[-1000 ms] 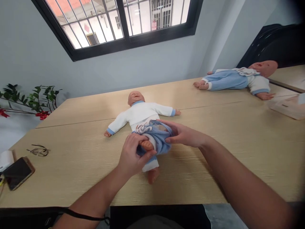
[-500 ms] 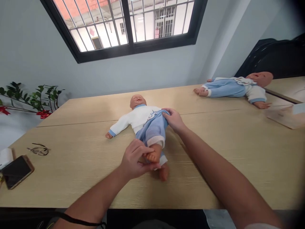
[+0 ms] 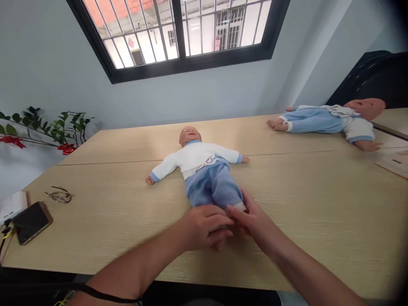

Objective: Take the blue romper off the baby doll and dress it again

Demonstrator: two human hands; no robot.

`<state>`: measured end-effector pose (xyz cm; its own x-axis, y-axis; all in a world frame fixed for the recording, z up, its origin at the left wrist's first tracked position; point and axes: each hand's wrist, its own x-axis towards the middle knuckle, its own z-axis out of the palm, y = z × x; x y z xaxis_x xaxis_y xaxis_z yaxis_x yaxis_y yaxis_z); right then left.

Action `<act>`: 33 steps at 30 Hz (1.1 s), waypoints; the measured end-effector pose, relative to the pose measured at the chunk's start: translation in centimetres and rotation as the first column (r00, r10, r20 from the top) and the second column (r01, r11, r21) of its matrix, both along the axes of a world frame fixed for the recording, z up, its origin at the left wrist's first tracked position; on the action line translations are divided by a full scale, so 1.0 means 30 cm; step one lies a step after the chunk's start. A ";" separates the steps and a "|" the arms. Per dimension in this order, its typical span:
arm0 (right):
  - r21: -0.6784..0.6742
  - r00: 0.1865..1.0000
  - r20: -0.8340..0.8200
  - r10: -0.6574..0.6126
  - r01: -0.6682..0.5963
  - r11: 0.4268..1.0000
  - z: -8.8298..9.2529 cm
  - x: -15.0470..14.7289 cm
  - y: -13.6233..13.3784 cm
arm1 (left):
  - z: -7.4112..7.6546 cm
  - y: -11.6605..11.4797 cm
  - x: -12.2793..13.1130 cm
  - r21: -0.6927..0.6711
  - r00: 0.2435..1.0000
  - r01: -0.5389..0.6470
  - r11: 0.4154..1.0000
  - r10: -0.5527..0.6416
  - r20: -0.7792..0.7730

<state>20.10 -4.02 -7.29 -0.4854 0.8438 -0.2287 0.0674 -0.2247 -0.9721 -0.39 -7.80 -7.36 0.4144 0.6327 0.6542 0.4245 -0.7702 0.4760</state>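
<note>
**Doll on its back; right hand at a trouser cuff, left hand beside it**

Subject: a pinkish-tan baby doll [image 3: 199, 160] in a white long-sleeved top [image 3: 189, 156] with light-blue collar and cuffs, and soft light-blue trousers [image 3: 204, 187]. It lies mid-scene on the pale wood-grain counter [image 3: 127, 212], head far, legs near, arms spread.

Right hand [image 3: 255, 219]: thumb on the near face of the white trouser cuff [image 3: 240, 205], other fingers behind its right edge; reads as a pinch on the cuff. Left hand [image 3: 204, 225]: just left, fingers bent over the near end of the legs. Its contact is covered; cannot say whether it grips a foot or merely rests there. Both feet largely masked.

Trouser top edge slants, lower on the left than on the right.

Handling notes (judgement): take the cuff by cloth only, leaving toes free of the pinch. Steady the ankle with the left hand so pulling does not drag the doll nearer. Work cloth straight along the leg, in small pulls, without twisting. Check that the waist edge stays level; a one-sided tug would worsen the slant.
</note>
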 end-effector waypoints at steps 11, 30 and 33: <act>0.079 0.979 0.196 0.055 -0.071 0.994 -0.020 0.155 0.077 | -0.070 0.197 -0.310 -0.717 0.936 -0.104 0.689 0.311 0.164; 0.925 0.876 0.162 -0.454 0.026 0.380 -0.054 0.050 -0.224 | -0.144 0.258 -0.392 -0.691 0.598 0.439 0.574 0.386 0.702; 0.900 0.883 0.314 -0.348 -0.160 0.406 -0.123 -0.076 -0.384 | -0.137 0.251 -0.368 -0.673 0.583 0.464 0.575 0.374 0.721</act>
